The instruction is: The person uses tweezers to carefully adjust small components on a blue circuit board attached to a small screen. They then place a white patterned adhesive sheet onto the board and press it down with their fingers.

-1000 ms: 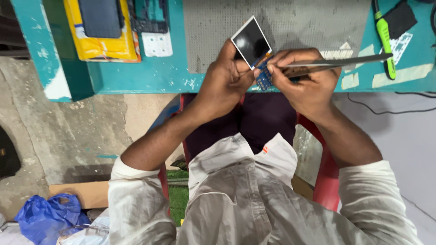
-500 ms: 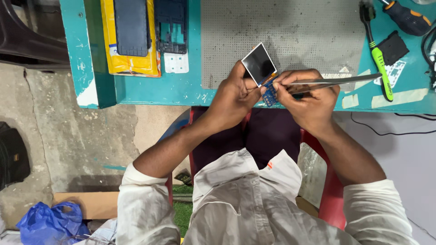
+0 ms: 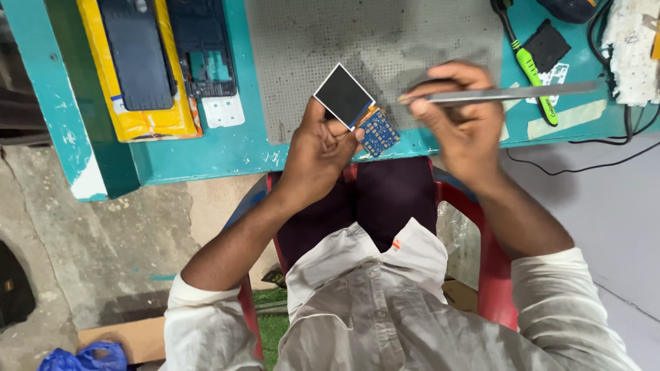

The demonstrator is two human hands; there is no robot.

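Circuit board (image 3: 379, 132) partly behind left hand (image 3: 317, 148)

A teal table (image 3: 206, 154) is standing at the top. A grey mat (image 3: 385, 41) full of tiny holes is lying on it. On the left, a yellow packet (image 3: 137, 124) is lying with a dark phone cover (image 3: 137, 55) on top. Just beside it, a blue phone frame (image 3: 199, 48) and a white keypad strip (image 3: 223, 110) are lying. On the right, a green screwdriver (image 3: 529, 69) is resting near a small black square part (image 3: 546, 45). Black wires (image 3: 584, 167) are running off the table edge. A red chair (image 3: 491, 275) is showing below. A blue bag (image 3: 82, 358) is sitting on the grey floor (image 3: 103, 240) beside a brown cardboard piece (image 3: 124, 336).
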